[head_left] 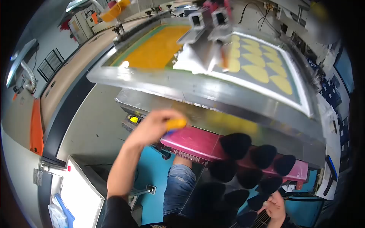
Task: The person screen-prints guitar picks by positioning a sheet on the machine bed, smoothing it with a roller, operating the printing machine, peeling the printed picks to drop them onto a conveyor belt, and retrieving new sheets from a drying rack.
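My left hand (150,127) is closed on a small yellow-orange object (176,123) whose kind I cannot make out, with a bit of blue beneath it. It is just above the left end of the pink machine front (194,142). My right hand (274,208), at the lower right, has its fingers closed at the edge of a clear sheet (194,197) bearing several black rounded pieces (235,145). This sheet slants in front of the machine and covers part of the pink front. Above both hands is a printing screen (262,59) with pale yellow rounded shapes.
Orange ink (156,43) covers the screen's left part, beside a blurred squeegee assembly (205,41). The screen's metal frame (190,83) overhangs the work area. A lit white panel (80,193) stands at lower left, and a black-and-blue tool (331,174) lies on the right-hand table.
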Demonstrator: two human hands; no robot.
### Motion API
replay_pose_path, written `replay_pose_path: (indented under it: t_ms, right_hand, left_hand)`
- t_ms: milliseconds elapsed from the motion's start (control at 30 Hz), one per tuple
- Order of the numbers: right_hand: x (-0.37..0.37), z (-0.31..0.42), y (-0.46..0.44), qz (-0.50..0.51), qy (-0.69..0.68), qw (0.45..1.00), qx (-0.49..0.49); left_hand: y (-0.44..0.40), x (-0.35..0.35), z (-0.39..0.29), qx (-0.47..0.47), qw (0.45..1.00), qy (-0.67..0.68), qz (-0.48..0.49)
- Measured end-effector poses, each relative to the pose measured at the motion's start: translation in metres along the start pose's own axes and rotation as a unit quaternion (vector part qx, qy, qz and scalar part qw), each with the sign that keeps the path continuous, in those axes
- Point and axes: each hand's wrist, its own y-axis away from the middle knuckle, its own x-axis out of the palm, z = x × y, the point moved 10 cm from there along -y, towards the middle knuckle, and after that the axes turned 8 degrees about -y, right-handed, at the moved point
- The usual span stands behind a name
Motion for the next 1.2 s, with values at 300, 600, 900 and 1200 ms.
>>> replay_pose_path:
  t_ms: [300,600,900,1200]
  right_hand:
    - [0.006,0.066,-0.015,-0.061,0.047,0.995,-0.067]
    - [-0.024,0.057,0.009,-0.145,0.05,0.988,0.0]
    - [-0.027,0.069,0.012,-0.209,0.125,0.97,0.015]
    - [0.019,0.114,-0.07,-0.081,0.113,0.99,0.02]
  left_hand:
    - [-0.252,-0.026,0.041,0.028,0.941,-0.288,-0.174]
    - [-0.251,0.018,0.023,-0.066,0.996,0.058,-0.006]
    - [-0.101,-0.16,0.101,-0.046,0.951,0.115,-0.283]
    - [0.142,-0.463,0.186,0.043,0.721,0.258,-0.642]
